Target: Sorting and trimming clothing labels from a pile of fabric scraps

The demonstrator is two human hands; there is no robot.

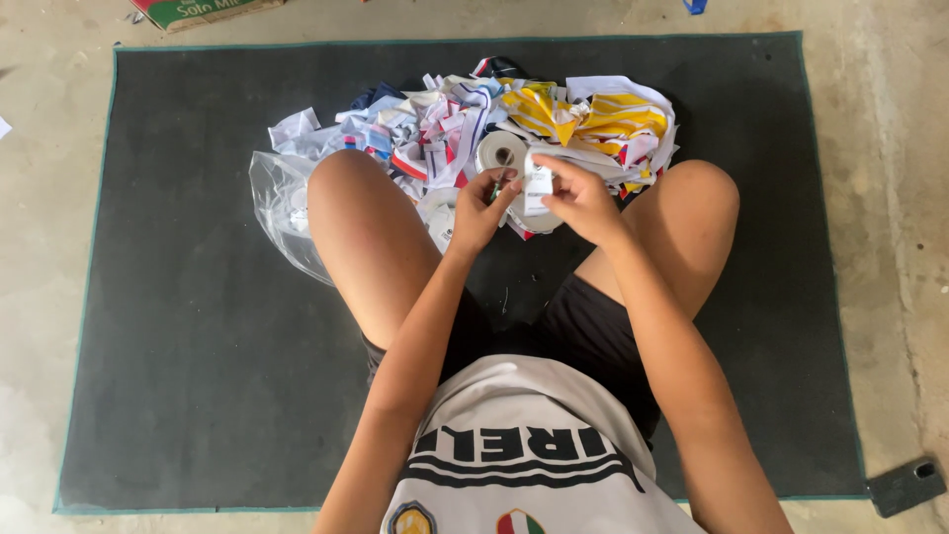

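Pinching a small white tag [537, 184], the right hand [583, 201] meets the left hand [481, 210], fingers curled beside it.

White jersey with black lettering and crests, black shorts, bare arms.

One dark mat [198, 297], one scrap pile [474, 119], one tape roll [501, 150], two hands [481, 206]

Both arms reach forward between the knees, left hand [481, 210] and right hand [583, 201] pinched close together.
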